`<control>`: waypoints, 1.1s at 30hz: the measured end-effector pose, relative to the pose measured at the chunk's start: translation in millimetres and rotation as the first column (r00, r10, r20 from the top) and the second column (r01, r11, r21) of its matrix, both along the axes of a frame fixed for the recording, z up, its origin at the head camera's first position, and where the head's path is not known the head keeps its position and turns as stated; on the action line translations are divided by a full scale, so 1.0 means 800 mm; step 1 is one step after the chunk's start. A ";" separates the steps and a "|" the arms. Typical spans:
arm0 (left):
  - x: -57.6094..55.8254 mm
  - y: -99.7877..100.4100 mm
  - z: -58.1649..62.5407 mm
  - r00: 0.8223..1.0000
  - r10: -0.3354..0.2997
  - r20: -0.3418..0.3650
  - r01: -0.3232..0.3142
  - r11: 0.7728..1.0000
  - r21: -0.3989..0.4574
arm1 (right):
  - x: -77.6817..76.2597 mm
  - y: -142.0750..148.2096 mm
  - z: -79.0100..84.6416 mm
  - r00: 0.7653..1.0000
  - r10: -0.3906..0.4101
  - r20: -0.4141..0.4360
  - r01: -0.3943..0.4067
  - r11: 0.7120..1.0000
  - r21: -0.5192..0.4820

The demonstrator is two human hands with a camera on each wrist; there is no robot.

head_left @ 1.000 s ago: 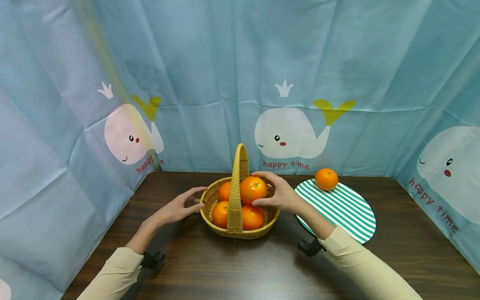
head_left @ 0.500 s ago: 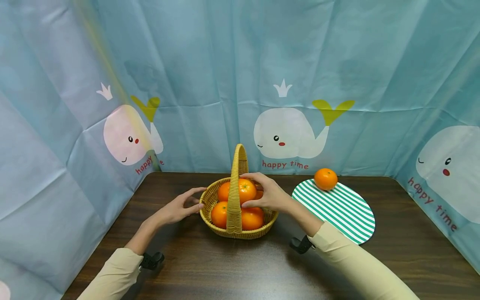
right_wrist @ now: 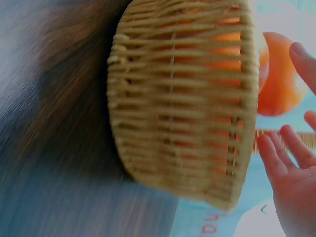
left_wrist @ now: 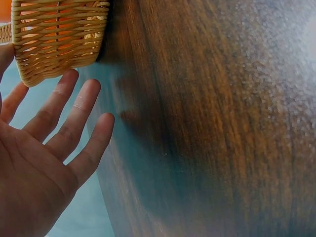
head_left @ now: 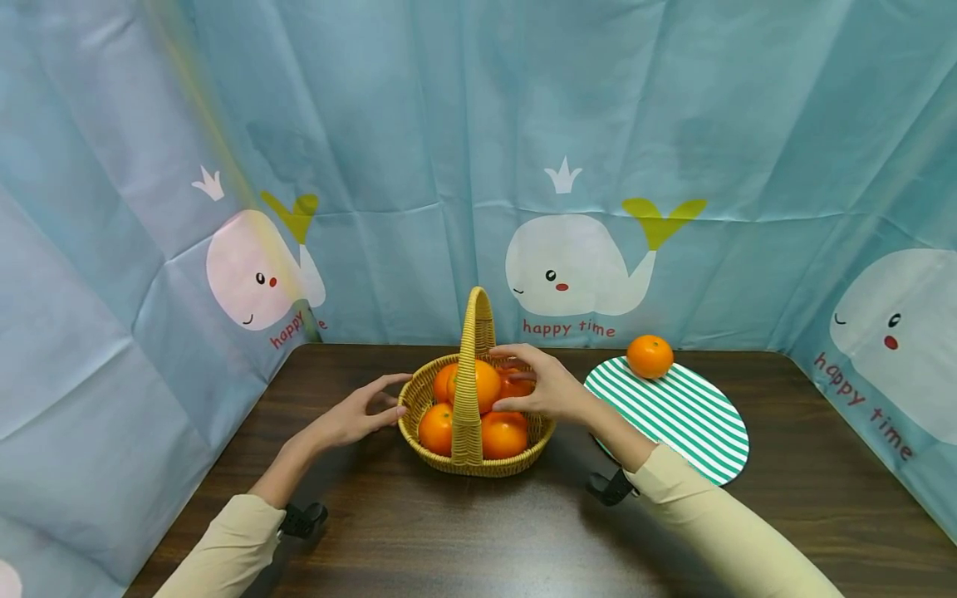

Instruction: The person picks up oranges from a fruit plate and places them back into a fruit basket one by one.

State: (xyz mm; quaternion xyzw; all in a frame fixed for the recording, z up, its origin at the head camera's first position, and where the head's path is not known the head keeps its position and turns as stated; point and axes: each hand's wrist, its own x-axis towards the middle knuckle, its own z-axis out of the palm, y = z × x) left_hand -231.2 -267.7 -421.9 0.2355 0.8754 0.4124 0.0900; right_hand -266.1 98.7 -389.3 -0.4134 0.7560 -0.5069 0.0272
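A yellow wicker basket (head_left: pixel 478 469) with a tall arched handle (head_left: pixel 468 365) stands on the table, holding several oranges. One orange (head_left: pixel 486 386) rests on top of the others, partly behind the handle. My right hand (head_left: pixel 552 389) hovers over the basket's right side, fingers spread; in the right wrist view a gap shows between the thumb and the orange (right_wrist: pixel 282 74). At the left rim, the thumb and a finger of my left hand (head_left: pixel 350 417) touch the basket. The left wrist view shows its fingers (left_wrist: pixel 88 94) extended and spread beside the woven wall (left_wrist: pixel 59 39).
To the right, a green-and-white striped oval mat (head_left: pixel 703 428) lies on the dark wooden table (head_left: pixel 449 540), with a single orange (head_left: pixel 650 357) at its back edge. A blue curtain (head_left: pixel 404 166) with whale prints hangs behind the table and along both sides.
My right hand carried an orange leftward into the basket and let it go on top of the others, then drew slightly back to the right. The left hand stayed at the rim.
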 end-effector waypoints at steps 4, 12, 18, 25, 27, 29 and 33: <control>0.000 -0.001 -0.002 1.000 0.001 0.012 -0.001 1.000 0.012 | 0.001 0.020 0.001 0.998 -0.059 0.023 0.060 0.998 -0.001; 0.000 -0.001 -0.001 1.000 -0.003 0.011 0.003 1.000 0.014 | 0.000 0.061 -0.004 0.990 -0.140 0.032 0.140 0.990 -0.014; 0.001 0.000 -0.001 1.000 -0.001 0.002 0.001 1.000 0.005 | -0.001 0.100 -0.011 0.979 -0.203 -0.015 0.203 0.978 0.042; -0.001 -0.003 -0.004 1.000 -0.003 0.012 0.003 1.000 0.012 | 0.000 0.152 -0.020 0.960 -0.277 -0.041 0.279 0.959 0.055; -0.001 -0.004 -0.004 1.000 -0.003 0.009 0.002 1.000 0.009 | 0.001 0.168 -0.022 0.952 -0.303 -0.042 0.306 0.950 0.058; -0.001 -0.003 -0.004 1.000 -0.002 0.006 0.002 1.000 0.007 | 0.001 0.185 -0.024 0.942 -0.333 -0.053 0.336 0.940 0.061; -0.001 -0.003 -0.003 1.000 -0.001 0.006 0.001 1.000 0.005 | 0.001 0.218 -0.026 0.905 -0.412 -0.106 0.419 0.906 0.061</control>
